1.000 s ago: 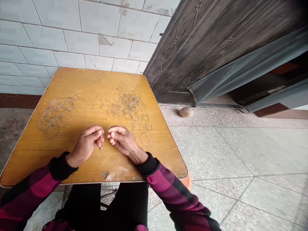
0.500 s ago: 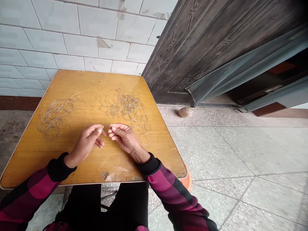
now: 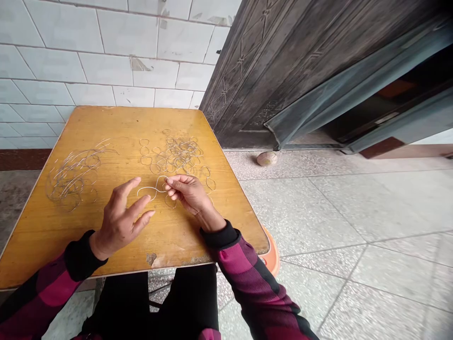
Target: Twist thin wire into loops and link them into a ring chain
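Head view: two hands work over a yellow wooden tabletop (image 3: 106, 127). The right hand (image 3: 189, 193) is curled, its fingertips pinching one bent silver wire (image 3: 152, 189) shaped like a figure eight. Held that way, the wire juts out toward the left hand (image 3: 120, 224), which is spread wide, grips nothing and stands just apart from it. One ring (image 3: 170, 202) lies beneath the pinch. Beyond sit two heaps: a tangle of thin wire (image 3: 71, 177) and a cluster of rings (image 3: 173, 153), perhaps thirty, too overlapped to count surely.
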`<state>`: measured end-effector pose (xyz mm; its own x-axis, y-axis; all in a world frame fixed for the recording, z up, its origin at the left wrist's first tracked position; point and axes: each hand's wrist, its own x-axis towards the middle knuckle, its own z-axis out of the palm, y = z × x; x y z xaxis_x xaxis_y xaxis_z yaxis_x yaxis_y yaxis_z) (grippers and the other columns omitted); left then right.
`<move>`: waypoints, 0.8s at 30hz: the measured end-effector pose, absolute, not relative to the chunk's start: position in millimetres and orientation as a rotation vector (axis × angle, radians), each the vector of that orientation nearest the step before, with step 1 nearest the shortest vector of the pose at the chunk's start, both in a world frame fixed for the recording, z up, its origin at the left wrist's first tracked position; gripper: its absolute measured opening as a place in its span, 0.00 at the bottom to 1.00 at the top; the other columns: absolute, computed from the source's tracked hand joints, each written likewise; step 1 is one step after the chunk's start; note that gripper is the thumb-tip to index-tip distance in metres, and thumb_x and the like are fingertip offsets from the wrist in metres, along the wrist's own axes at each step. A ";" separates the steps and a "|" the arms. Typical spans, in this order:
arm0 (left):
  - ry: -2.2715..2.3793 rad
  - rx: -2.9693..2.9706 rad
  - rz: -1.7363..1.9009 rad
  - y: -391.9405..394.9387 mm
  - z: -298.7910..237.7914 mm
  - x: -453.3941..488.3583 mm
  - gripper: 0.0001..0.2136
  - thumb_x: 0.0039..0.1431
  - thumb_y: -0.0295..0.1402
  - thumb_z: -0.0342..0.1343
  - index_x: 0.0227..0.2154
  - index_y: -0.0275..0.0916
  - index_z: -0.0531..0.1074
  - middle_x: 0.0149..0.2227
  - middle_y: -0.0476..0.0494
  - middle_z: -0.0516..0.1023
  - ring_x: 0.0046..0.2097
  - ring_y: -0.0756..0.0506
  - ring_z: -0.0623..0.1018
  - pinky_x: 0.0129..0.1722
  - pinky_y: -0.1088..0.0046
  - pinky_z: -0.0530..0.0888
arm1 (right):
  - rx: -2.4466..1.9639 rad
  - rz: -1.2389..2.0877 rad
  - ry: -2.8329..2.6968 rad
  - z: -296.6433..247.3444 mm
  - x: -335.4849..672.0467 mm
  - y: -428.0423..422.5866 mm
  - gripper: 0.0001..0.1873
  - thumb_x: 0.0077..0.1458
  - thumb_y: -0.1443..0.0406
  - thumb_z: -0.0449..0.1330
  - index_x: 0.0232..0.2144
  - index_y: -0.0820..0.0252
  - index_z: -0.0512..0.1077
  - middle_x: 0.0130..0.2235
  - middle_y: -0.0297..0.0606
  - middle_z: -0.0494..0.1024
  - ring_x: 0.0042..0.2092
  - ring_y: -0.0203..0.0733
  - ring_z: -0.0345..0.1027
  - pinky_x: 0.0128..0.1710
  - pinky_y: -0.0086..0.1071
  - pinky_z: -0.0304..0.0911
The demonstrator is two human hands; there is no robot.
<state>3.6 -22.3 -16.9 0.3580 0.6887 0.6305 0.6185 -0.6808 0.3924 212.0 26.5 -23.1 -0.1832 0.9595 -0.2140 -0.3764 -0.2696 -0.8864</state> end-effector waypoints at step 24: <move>1.163 1.156 1.263 3.7 -28.9 11.3 0.10 0.52 0.35 0.59 0.20 0.37 0.70 0.20 0.53 0.64 0.25 0.53 0.62 0.27 0.75 0.60 | -0.952 1.577 -1.262 -34.8 179.0 4.7 0.13 0.49 0.57 0.66 0.30 0.62 0.74 0.24 0.30 0.75 0.22 0.29 0.69 0.23 0.24 0.67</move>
<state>11.3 3.7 -28.9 -0.0170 0.9998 0.0105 -0.0716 -0.0117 0.9974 179.0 4.7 -34.8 -0.3213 0.9461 -0.0408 -0.1676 -0.0993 -0.9808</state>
